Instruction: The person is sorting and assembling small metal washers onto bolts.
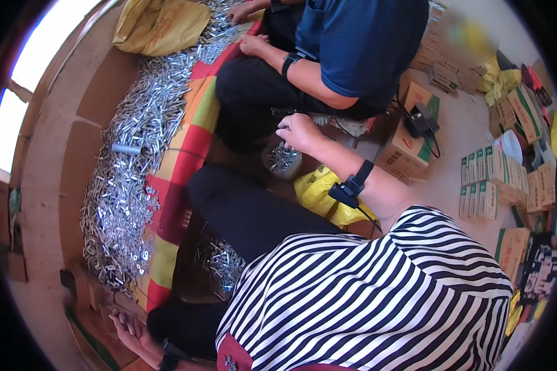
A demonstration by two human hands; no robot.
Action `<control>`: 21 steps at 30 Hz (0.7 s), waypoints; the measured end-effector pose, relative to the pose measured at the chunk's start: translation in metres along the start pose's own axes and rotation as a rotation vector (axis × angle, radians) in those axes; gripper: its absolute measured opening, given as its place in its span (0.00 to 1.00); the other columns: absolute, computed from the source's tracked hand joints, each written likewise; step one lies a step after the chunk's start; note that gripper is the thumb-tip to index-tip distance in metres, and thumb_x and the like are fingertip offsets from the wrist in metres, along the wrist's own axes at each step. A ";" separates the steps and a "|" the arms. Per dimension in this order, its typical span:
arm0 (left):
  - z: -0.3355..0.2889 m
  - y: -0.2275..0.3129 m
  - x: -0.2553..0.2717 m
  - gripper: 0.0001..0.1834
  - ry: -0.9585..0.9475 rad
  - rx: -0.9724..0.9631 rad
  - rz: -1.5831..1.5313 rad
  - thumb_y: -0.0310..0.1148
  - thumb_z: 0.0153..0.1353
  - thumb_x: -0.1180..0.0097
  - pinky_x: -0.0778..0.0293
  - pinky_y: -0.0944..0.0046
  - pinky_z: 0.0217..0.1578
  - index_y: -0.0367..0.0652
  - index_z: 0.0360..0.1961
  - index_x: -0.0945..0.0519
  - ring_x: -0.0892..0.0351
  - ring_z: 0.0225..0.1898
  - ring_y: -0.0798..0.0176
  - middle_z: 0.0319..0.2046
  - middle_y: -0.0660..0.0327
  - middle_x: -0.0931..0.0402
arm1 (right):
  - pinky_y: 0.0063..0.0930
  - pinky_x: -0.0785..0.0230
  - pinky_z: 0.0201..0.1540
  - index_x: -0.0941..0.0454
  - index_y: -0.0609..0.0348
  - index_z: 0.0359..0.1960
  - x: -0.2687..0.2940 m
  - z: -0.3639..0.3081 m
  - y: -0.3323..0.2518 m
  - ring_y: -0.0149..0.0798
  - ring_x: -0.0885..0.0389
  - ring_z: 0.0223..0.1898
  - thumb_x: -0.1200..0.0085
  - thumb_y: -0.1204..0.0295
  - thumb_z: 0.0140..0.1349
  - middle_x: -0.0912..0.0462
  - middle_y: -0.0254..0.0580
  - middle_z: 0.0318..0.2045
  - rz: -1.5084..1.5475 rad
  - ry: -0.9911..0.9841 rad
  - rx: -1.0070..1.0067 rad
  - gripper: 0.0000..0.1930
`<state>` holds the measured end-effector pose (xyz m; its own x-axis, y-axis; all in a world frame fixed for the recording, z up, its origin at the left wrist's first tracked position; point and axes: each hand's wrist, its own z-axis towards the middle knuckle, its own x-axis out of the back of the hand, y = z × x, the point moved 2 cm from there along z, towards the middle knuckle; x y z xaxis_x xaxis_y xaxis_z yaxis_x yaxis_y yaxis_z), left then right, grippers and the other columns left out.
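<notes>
My right hand [300, 132] is over a round tub [283, 174] that holds small shiny metal pieces [282, 159]. Its fingers are pressed together, and what they pinch, if anything, is hidden. At the lower left, my left hand [132, 334] is beside cardboard boxes [96, 337], palm partly up, fingers apart and no object visible in them. Between the two hands spreads a long heap of small metal tubes or bolts [145, 99] with shiny washers or nuts [125, 229], on a checked blanket [189, 145]. A larger grey tube [128, 149] lies on the heap.
A co-worker in a blue shirt [371, 43] sits across, one hand [254, 45] at the heap's edge. More metal pieces [223, 263] lie by my leg. A yellow bag [319, 191], a carton with a black adapter [419, 120] and stacked small boxes [479, 176] stand right.
</notes>
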<state>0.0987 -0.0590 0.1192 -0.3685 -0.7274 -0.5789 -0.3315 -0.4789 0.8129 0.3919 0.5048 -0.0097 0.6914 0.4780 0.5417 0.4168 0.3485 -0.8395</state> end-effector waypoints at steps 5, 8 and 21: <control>-0.075 -0.008 0.013 0.13 0.252 -0.106 0.029 0.36 0.72 0.60 0.48 0.77 0.04 0.37 0.41 0.30 0.48 0.07 0.79 0.19 0.66 0.34 | 0.28 0.27 0.23 0.19 0.67 0.31 0.001 0.005 -0.040 0.33 0.19 0.18 0.47 0.72 0.58 0.19 0.43 0.20 0.180 -0.105 0.040 0.09; -0.127 -0.016 0.025 0.11 0.286 -0.119 -0.084 0.34 0.71 0.58 0.47 0.78 0.05 0.36 0.40 0.29 0.47 0.08 0.79 0.18 0.66 0.34 | 0.24 0.28 0.21 0.19 0.66 0.31 -0.007 0.007 -0.057 0.31 0.19 0.19 0.47 0.73 0.58 0.19 0.42 0.21 0.265 -0.215 0.101 0.08; -0.015 0.026 0.035 0.22 0.376 -0.059 0.528 0.30 0.63 0.46 0.26 0.65 0.46 0.30 0.55 0.32 0.25 0.47 0.60 0.46 0.55 0.29 | 0.25 0.23 0.31 0.23 0.74 0.41 -0.144 0.031 -0.207 0.33 0.16 0.29 0.44 0.76 0.58 0.17 0.48 0.30 0.459 -0.687 0.197 0.12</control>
<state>0.0897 -0.1042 0.1213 -0.1357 -0.9896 -0.0476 -0.1366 -0.0289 0.9902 0.1873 0.3889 0.0875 0.2285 0.9675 0.1082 0.0280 0.1046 -0.9941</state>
